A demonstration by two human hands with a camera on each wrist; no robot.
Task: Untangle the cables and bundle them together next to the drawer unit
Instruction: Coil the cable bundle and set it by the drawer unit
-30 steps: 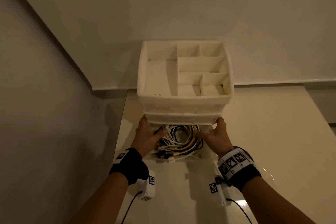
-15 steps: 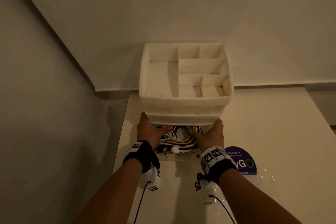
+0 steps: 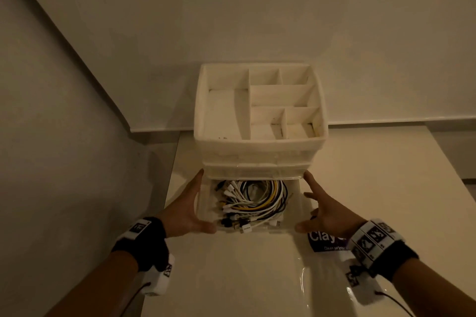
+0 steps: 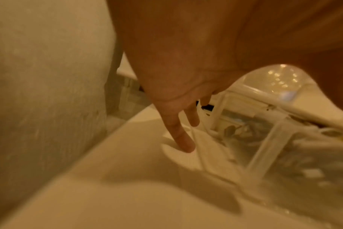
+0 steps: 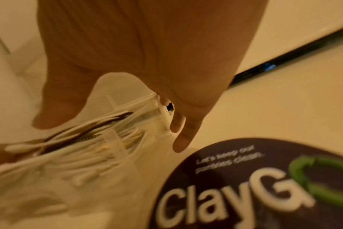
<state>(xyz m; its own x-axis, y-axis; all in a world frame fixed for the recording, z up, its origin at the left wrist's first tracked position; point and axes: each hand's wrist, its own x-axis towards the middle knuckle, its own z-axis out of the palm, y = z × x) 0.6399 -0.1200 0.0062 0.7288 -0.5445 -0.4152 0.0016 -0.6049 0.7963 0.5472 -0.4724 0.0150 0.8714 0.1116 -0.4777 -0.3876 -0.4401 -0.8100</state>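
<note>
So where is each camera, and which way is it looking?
Head: worn high, faces down at the white plastic drawer unit; both forearms show.
Left wrist: along the left hand to the clear plastic drawer.
Right wrist: along the right hand to the tangled white, black and yellow cables.
Shared: all three see the drawer.

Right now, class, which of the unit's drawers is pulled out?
The bottom drawer, holding the cables. It juts forward between the left hand and right hand; the drawers above sit flush.
</note>
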